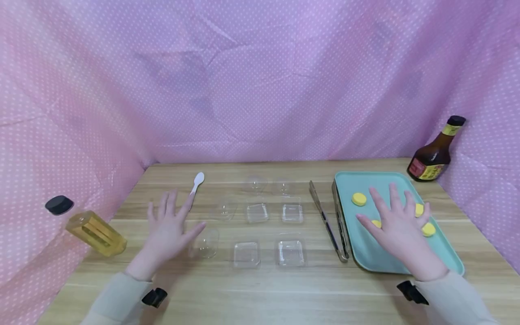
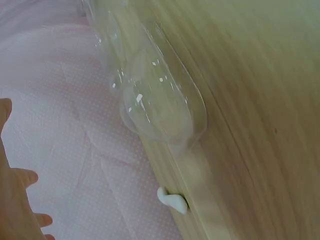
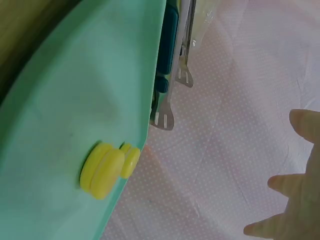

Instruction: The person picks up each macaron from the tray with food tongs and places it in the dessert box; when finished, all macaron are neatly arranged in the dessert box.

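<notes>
We see polka-dotted cloth [image 1: 284, 81] hanging behind a wooden table [image 1: 284, 295], a black-capped golden bottle [image 1: 97, 232] at left, a labelled brown bottle [image 1: 431, 159] at right.

There are 1 left hand [image 1: 169, 230] and 1 right hand [image 1: 402, 230], with 2 pale sleeves [image 1: 115, 298]. On the table [image 1: 260, 298] I count 4 clear square containers [image 1: 290, 253] and 4 clear round domes [image 1: 207, 242], 1 white spoon [image 1: 199, 178], 1 pair of tongs [image 1: 324, 218], 2 bottles [image 1: 97, 234] and 1 tray [image 1: 367, 253]. Of yellow round pieces [image 1: 359, 199], 4 are visible; whether the right hand hides more, I cannot tell.
</notes>
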A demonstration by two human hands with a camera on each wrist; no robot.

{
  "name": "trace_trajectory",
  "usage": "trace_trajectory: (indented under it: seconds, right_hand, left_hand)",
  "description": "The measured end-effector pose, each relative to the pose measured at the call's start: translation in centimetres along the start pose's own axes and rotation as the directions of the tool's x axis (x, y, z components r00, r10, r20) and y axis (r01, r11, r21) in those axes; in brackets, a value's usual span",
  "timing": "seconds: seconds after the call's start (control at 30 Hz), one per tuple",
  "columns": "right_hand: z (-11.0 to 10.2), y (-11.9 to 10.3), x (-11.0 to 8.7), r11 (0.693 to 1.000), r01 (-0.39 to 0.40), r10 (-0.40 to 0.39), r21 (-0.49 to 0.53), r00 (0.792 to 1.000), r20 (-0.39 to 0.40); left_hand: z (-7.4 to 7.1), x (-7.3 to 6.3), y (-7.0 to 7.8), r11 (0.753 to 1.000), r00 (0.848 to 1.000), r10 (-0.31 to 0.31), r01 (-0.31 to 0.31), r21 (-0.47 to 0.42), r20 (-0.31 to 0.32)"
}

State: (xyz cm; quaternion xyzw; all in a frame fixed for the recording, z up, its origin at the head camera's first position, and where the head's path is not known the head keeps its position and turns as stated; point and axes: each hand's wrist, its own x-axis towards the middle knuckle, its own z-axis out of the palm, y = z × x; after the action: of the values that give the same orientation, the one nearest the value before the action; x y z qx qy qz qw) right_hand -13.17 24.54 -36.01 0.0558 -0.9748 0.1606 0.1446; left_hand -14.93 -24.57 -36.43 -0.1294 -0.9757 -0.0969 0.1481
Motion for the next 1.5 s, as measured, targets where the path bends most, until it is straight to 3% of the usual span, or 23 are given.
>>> trace_trajectory:
  seconds: [0.2, 0.4, 0.7, 0.87, 0.97, 1.17, 1.5]
  right_hand:
    - [0.3, -0.8, 0.8, 0.991, 0.026, -0.038, 0.132, 0.995, 0.089]
    - [1.4, -1.6, 2.1, 0.967, -0.015, -0.043, 0.255, 0.974, 0.221]
    - [3.8, -2.8, 3.4, 0.974, 0.021, -0.103, 0.224, 0.927, 0.36]
    - [4.7, -3.3, 3.8, 0.98, 0.014, -0.105, 0.201, 0.886, 0.451]
    - [5.1, -3.4, 3.9, 0.981, 0.003, -0.097, 0.192, 0.872, 0.479]
    - [5.8, -3.5, 4.0, 0.987, 0.011, -0.089, 0.162, 0.868, 0.488]
    - [6.0, -3.7, 4.3, 0.988, -0.037, -0.035, 0.148, 0.891, 0.453]
  left_hand:
    - [0.8, -0.1, 1.7, 0.985, 0.993, 0.102, -0.109, -0.13, -0.065]
    - [1.7, -0.1, 3.9, 0.954, 0.981, 0.186, -0.193, -0.228, -0.052]
    - [3.2, -0.5, 5.9, 0.931, 0.967, 0.235, -0.194, -0.309, 0.101]
    - [3.6, -0.7, 6.6, 0.91, 0.939, 0.26, -0.159, -0.383, 0.226]
    - [4.1, -0.9, 6.8, 0.903, 0.921, 0.281, -0.158, -0.399, 0.27]
    - [4.6, -1.1, 6.9, 0.902, 0.897, 0.316, -0.182, -0.392, 0.309]
    - [4.6, -0.8, 7.2, 0.898, 0.863, 0.351, -0.199, -0.393, 0.363]
